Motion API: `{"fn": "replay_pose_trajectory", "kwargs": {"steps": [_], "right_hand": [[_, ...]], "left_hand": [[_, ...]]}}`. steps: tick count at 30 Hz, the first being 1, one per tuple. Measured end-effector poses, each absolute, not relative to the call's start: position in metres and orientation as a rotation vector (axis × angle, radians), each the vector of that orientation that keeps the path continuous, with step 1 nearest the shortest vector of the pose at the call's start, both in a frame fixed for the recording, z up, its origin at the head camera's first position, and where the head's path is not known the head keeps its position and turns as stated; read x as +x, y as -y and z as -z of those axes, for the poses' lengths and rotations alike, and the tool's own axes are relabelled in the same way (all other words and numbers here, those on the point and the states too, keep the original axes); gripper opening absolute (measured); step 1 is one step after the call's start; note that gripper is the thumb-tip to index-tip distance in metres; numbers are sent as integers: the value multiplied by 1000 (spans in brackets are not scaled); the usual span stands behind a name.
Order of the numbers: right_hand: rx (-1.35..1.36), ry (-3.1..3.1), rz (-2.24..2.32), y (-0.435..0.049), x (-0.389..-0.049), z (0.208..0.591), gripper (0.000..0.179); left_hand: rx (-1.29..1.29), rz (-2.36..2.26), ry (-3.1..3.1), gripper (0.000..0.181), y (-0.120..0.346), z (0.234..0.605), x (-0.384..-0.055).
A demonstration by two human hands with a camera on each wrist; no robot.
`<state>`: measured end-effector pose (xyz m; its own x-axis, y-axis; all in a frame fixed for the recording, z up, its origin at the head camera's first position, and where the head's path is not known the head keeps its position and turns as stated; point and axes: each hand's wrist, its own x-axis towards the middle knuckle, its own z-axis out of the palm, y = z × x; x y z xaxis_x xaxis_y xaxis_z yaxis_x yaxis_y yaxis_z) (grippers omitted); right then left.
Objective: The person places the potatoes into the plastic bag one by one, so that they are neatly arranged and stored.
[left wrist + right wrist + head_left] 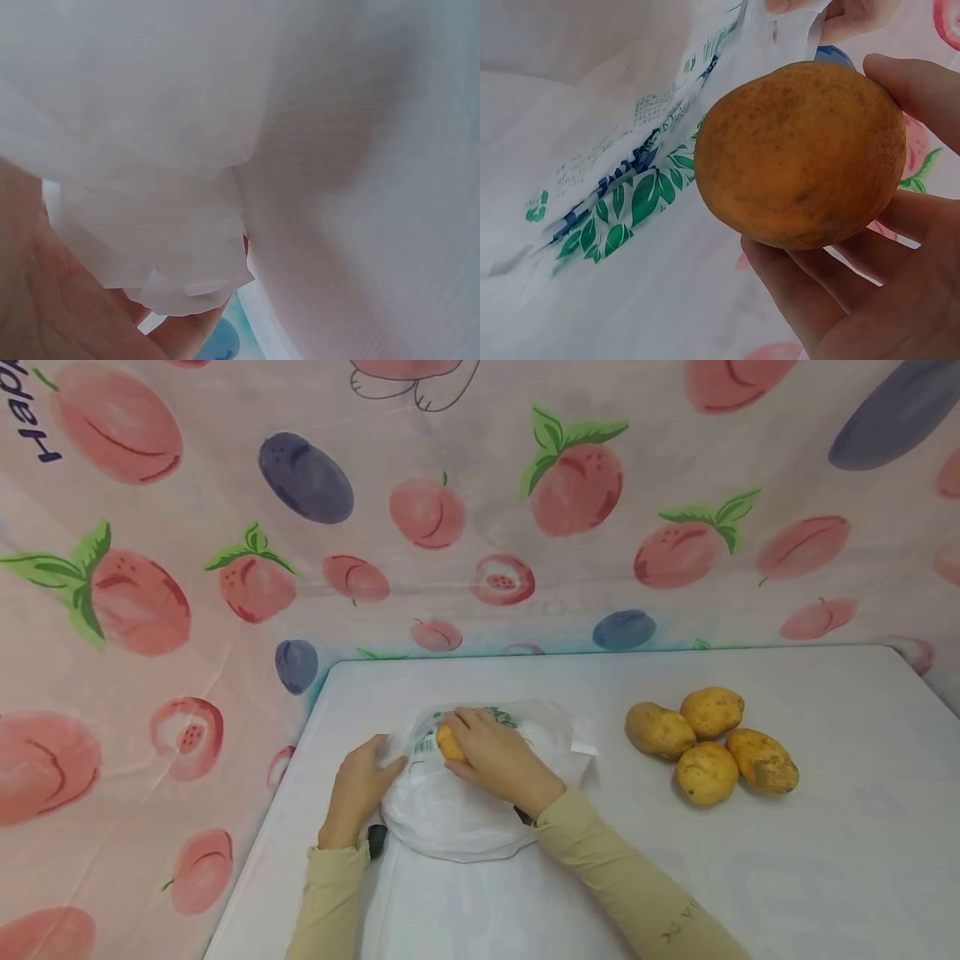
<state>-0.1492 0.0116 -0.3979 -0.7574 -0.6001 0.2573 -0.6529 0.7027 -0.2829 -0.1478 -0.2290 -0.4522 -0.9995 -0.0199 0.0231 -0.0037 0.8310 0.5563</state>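
Observation:
A yellow-brown potato [802, 154] is gripped between the thumb and fingers of my right hand [498, 758], over the mouth of a white plastic bag [465, 827]. Green leaf print and small lettering mark the bag. At the bag's left edge, my left hand [362, 785] pinches the plastic; in the left wrist view, fingers [191, 330] curl behind the thin film. White plastic fills most of that view, so the bag's contents are hidden there. Several more potatoes [707, 774] lie grouped on the table to the right of the bag.
The white table [840, 868] runs back to a curtain [465, 452] printed with fruit, which also hangs along the left side. Dark wrist-camera parts [377, 841] show beside the left wrist.

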Motion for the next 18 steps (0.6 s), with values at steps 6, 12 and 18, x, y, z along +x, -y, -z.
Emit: {"fn": "replay_pose_trajectory", "kwargs": {"steps": [6,12,18], "right_hand": [[1012,2806,-514,-2,-155,403,52],[1003,2821,-509,6,-160,411,52],[972,2827,-497,12,-164,418,47]], "left_hand": [[12,902,2978,56,229,452,-147],[4,916,2979,56,230,454,-148],[-14,881,2977,56,230,453,-148]]}}
